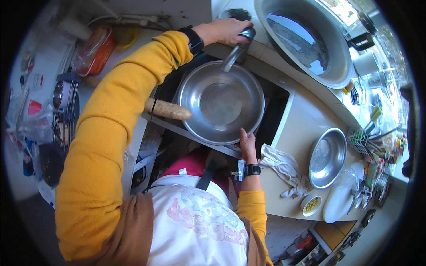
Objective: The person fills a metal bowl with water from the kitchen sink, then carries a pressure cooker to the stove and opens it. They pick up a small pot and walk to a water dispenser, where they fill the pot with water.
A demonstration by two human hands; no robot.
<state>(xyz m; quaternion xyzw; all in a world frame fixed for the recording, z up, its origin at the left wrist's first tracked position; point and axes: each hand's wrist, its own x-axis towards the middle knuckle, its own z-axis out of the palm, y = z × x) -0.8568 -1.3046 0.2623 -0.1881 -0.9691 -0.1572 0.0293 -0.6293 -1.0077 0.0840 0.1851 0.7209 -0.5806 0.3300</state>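
Observation:
Stretched far forward, my left hand (227, 32) lies over the top of the chrome faucet (231, 56), its fingers curled round the lever end. The faucet's spout points down over a wide stainless steel basin (194, 120) set in the dark sink (276, 106). I cannot make out any water running. At the basin's near edge my right hand (246, 144) grips the rim, thumb on top and the other fingers mostly hidden below. A long brown root vegetable (169, 110) lies across the sink's left edge, its end touching or close to the basin; my left sleeve covers part of it.
A large metal tub (341, 80) of water stands on the ledge at the back right. On the right counter are a white cloth (284, 166), a smaller steel bowl (316, 166), a small bowl of yellowish bits (306, 207) and a white board (333, 210). A red container (98, 53) sits back left.

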